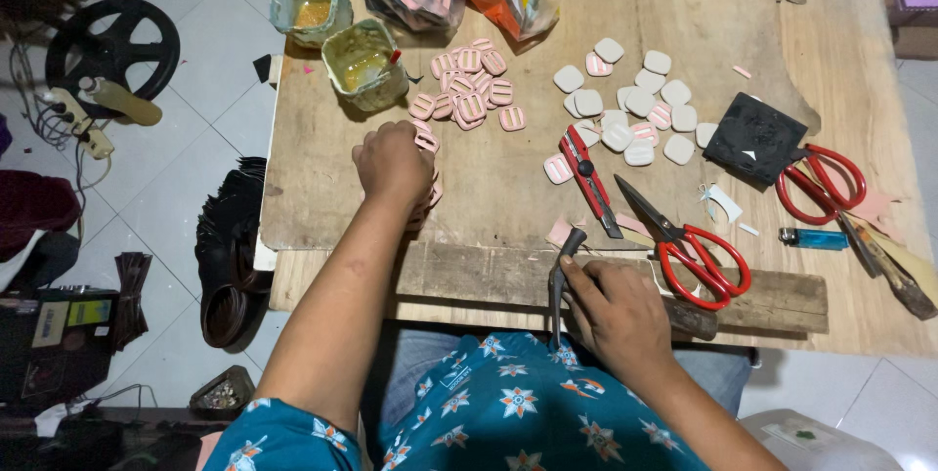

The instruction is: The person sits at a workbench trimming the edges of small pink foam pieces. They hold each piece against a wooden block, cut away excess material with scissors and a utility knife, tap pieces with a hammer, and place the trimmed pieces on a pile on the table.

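Two hands busy: your left hand (pixel 393 164) clenches small, light, stiff pink buckles (pixel 428 142) edgewise; right hand (pixel 618 313) grasps a heavy hammer (pixel 561 276).

The floor (pixel 186 188) is laid with pale grey-white square tiles, visible at the left and at the near right corner, under even, soft light. A worn wooden table (pixel 850 315) with a scuffed board top fills the centre and right of the scene, its near edge built of rough planks. On the floor at left lie a black reel (pixel 112 46), a power strip with cables (pixel 78 124), a stack of dark strips (pixel 230 236) and dark clutter toward the near corner.
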`<control>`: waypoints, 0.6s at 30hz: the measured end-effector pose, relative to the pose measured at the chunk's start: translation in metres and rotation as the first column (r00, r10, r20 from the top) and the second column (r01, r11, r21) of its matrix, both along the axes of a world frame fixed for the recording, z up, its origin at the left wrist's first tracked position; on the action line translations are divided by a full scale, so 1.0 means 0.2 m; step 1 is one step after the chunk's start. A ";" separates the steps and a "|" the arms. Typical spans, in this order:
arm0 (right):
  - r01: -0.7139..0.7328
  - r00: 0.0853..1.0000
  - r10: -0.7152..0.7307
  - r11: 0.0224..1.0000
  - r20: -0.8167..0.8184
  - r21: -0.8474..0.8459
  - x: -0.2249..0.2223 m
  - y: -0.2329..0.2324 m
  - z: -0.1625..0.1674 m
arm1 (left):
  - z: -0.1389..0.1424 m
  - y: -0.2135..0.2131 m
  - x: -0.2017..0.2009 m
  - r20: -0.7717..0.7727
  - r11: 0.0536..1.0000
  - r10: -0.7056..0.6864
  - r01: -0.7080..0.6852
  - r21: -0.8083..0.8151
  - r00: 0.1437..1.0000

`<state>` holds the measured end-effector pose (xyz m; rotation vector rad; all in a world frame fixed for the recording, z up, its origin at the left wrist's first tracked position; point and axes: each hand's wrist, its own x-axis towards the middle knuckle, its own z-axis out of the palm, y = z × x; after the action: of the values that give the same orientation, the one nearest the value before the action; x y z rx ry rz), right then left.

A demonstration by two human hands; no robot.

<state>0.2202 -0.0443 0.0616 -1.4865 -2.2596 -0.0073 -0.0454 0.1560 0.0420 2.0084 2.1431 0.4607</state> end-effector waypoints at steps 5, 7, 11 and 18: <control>0.003 1.000 -0.003 1.000 -0.004 0.020 0.00 0.00 0.00 | 0.00 -0.02 -0.03 0.174 0.998 0.034 -0.042 0.041 0.984; 0.006 1.000 -0.006 0.999 -0.002 0.031 0.00 0.00 0.00 | 0.00 -0.02 -0.05 0.262 0.998 0.047 -0.059 0.037 0.964; 0.010 1.000 -0.010 0.999 0.003 0.039 -0.01 0.00 0.00 | -0.01 -0.05 -0.11 0.390 0.996 0.051 -0.074 0.045 0.919; 0.007 1.000 -0.007 0.999 -0.005 0.038 -0.01 0.00 0.01 | -0.05 -0.16 -0.22 0.419 0.954 -0.190 0.067 0.292 0.888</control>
<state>0.2180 -0.0445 0.0643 -1.4737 -2.2380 -0.0488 -0.0894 0.1240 0.0311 1.9168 1.7285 1.1216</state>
